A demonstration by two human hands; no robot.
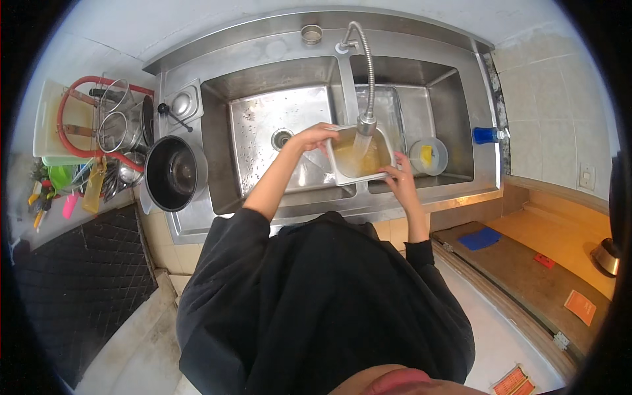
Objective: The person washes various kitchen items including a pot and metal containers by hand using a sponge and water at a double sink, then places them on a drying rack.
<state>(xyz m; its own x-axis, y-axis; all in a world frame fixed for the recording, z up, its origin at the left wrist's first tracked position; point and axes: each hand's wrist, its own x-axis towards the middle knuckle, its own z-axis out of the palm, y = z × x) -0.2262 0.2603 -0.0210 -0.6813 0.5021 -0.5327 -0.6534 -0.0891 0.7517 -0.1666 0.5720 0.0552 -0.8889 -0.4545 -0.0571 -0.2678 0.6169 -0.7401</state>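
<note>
My left hand (pixel 315 137) grips the left rim of a rectangular stainless steel food pan (pixel 338 168). On its right side, my right hand (pixel 402 177) holds the same pan by the rim and wall. Water runs into it from the spray head (pixel 366 124) of a spring-hose faucet (pixel 370 74). Cloudy yellowish liquid stands in the pan, which is held over the divider between two sink basins. A round translucent tub (pixel 437 167) with a yellow sponge (pixel 426 155) sits in the right basin, near my right hand. Another clear or metal tray (pixel 390 101) lies partly behind the faucet.
The left basin (pixel 261 113) has a drain and scattered food bits. A black-lined pot (pixel 170 177) and a metal lid (pixel 184 103) stand left. Utensils fill a rack (pixel 113 128) further left. A blue bottle (pixel 486 135) stands on the right ledge, a small metal ring (pixel 311 34) at the back.
</note>
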